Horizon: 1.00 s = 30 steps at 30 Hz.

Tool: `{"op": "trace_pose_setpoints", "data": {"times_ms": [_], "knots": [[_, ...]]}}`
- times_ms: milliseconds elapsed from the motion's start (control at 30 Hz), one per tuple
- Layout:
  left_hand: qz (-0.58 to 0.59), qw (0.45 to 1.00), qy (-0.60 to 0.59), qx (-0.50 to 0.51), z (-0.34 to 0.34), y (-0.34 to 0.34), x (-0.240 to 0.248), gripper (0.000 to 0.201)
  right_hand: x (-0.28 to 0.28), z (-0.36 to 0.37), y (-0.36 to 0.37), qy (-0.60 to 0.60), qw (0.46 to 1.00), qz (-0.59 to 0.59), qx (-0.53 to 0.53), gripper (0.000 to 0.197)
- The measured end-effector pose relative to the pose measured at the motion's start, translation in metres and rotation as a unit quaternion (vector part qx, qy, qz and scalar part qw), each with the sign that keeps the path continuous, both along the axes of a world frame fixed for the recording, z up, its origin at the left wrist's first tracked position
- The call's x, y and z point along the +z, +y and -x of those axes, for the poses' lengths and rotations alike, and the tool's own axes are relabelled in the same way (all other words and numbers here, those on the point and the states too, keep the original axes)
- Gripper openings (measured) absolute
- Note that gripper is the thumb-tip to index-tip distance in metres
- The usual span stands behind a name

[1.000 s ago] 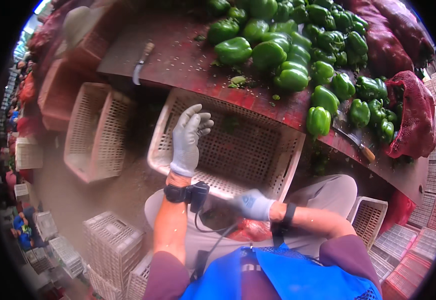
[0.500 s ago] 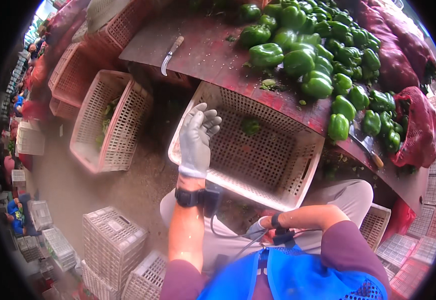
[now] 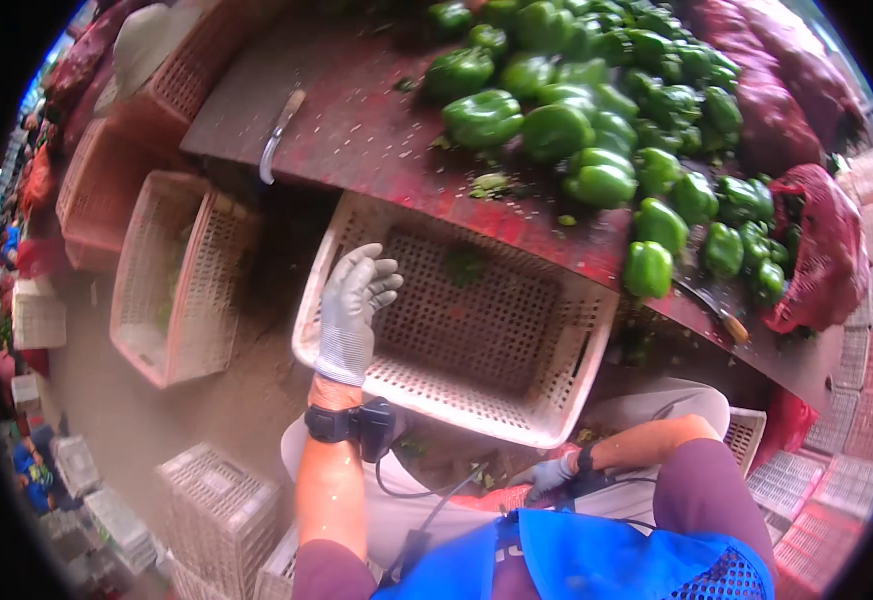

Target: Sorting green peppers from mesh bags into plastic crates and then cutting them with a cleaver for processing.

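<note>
My left hand (image 3: 354, 300), in a pale grey work glove, hovers over the left side of a white plastic crate (image 3: 456, 402). Its fingers are loosely curved and apart, with nothing in them. A single green pepper (image 3: 464, 264) lies inside the crate, near its far wall. Low between my knees, my gloved right hand (image 3: 553, 474) is at a piece of red mesh (image 3: 496, 501); its fingers are partly hidden and blurred, so a grip cannot be made out. Past the crate, many green bell peppers (image 3: 556, 131) are heaped on a red-stained table (image 3: 356, 140).
A curved knife (image 3: 279, 137) lies at the table's left edge, and another knife (image 3: 716, 312) lies among peppers at the right. Red mesh sacks (image 3: 828, 250) stand at the right. Tall crates (image 3: 181, 280) are on the left, and stacked crates (image 3: 218, 505) stand at lower left.
The whole view has shifted, so the table and crate appear further left. My left hand stays over the crate's left side, empty. More red mesh shows beside my right hand.
</note>
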<state>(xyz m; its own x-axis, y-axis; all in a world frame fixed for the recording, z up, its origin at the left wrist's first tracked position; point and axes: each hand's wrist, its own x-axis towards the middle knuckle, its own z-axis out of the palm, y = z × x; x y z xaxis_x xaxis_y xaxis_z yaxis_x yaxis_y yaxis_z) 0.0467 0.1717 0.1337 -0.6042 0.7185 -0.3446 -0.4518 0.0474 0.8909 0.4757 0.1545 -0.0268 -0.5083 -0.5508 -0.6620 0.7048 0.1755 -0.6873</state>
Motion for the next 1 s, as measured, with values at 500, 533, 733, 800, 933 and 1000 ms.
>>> {"op": "trace_pose_setpoints", "data": {"times_ms": [500, 533, 733, 800, 933, 1000], "knots": [[0.087, 0.992, -0.088, -0.032, -0.016, 0.011, -0.126, 0.048, 0.229, -0.006, 0.138, 0.285, 0.72, -0.582, -0.247, 0.045], [0.101, 0.991, -0.078, -0.036, -0.016, 0.015, -0.138, 0.047, 0.227, -0.028, 0.161, 0.258, 0.671, -0.643, -0.263, 0.047], [0.323, 0.93, 0.127, -0.119, 0.004, 0.033, -0.233, 0.054, 0.183, -0.144, 0.276, 0.067, 0.511, -0.836, -0.189, 0.064], [0.385, 0.878, 0.247, -0.143, 0.011, 0.039, -0.264, 0.058, 0.165, -0.152, 0.297, 0.07, 0.537, -0.819, -0.188, 0.069], [0.389, 0.776, 0.414, -0.273, -0.032, 0.099, -0.285, 0.069, 0.142, -0.167, 0.328, 0.124, 0.551, -0.813, -0.143, 0.067], [0.331, 0.729, 0.521, -0.295, -0.029, 0.098, -0.297, 0.079, 0.136, -0.161, 0.341, 0.159, 0.553, -0.805, -0.144, 0.062]]}}
